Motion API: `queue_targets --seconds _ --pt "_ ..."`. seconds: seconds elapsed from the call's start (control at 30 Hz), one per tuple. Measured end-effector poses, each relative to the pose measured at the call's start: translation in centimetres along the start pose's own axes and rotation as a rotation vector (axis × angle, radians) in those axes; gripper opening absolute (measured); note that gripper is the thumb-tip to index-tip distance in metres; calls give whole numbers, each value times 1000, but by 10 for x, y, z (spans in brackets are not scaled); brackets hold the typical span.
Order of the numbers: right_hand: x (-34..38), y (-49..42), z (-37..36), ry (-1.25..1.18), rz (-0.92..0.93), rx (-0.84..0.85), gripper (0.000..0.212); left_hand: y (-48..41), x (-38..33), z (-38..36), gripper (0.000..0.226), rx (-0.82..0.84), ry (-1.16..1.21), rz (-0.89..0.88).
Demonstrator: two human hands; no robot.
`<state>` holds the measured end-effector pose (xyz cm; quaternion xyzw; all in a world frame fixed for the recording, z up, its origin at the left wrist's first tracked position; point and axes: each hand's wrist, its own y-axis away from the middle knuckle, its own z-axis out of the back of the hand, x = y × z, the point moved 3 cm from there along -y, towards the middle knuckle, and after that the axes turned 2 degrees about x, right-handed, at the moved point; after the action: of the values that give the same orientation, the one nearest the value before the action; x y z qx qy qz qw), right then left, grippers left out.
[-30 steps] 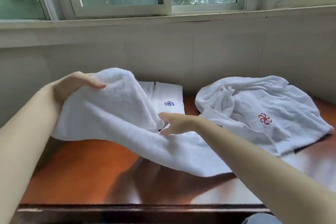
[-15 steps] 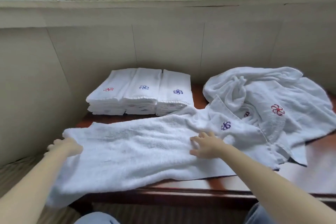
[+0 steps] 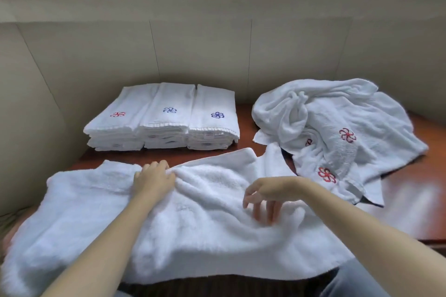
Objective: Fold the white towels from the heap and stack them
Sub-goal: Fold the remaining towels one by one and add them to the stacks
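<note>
Lying rumpled across table (image 3: 410, 190): white towel (image 3: 205, 231), plush, unfolded.

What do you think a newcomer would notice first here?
Probably the big white towel spread over the near edge of the table, with the left hand pressing its far side and the right hand fingers-down over its middle. Behind sit three neat folded stacks at left and a rumpled heap at right.

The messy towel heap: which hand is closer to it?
Right. The right hand is over the spread towel, just left of the heap. The left hand rests on that towel farther left, in front of the folded stacks.
</note>
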<state>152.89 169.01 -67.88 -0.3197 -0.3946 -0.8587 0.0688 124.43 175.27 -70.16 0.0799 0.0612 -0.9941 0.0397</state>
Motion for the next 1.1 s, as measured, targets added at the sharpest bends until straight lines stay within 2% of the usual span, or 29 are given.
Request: queue_targets --seconds 0.03,0.1,0.17,0.2,0.27,0.33,0.37,0.43,0.5,0.57,0.6,0.67,0.73,0.8,0.9,0.97,1.0,1.03,1.1 --pt "-2 -1 6 11 14 -52 17 -3 1 3 31 15 58 20" --pt "-2 -10 23 153 63 -354 19 -11 3 8 41 91 126 47" --pt "4 -22 41 336 113 -640 26 -19 7 13 22 176 81 33" --pt "8 -29 47 415 131 -691 39 -22 9 13 29 275 32 16" --pt "16 -43 57 552 121 -660 68 -27 11 14 48 471 -38 -12" --pt "22 -53 67 681 71 -583 84 -29 11 17 41 587 -90 -42" --pt "22 -56 72 696 40 -531 83 -29 11 17 33 645 -81 -55" --pt "20 -59 78 679 -2 -406 63 -26 13 18 24 768 -19 -67" --pt "17 -56 80 674 -6 -334 40 -21 15 20 26 842 71 -82" --pt "12 -49 81 657 3 -341 19 -17 18 25 32 921 205 -69" --pt "10 -44 84 636 7 -375 13 -15 19 27 40 987 273 -76" --pt "7 -31 91 571 50 -521 17 -10 19 28 53 1117 358 -115" --pt "14 -16 99 437 177 -751 24 -5 18 27 55 1196 406 -147" --pt "26 -1 106 310 322 -947 20 -2 11 28 47 1252 457 -182" --pt "50 19 120 239 475 -1042 40 -2 0 39 33 1166 436 -231" --pt "62 33 129 323 458 -1045 40 -9 2 51 24 972 501 -206" --pt "62 39 138 369 381 -1038 37 -13 5 58 17 844 583 -175" --pt "59 45 147 414 277 -991 35 -15 11 67 11 704 660 -140" --pt "52 58 159 448 133 -733 29 -22 25 90 17 395 697 -89"
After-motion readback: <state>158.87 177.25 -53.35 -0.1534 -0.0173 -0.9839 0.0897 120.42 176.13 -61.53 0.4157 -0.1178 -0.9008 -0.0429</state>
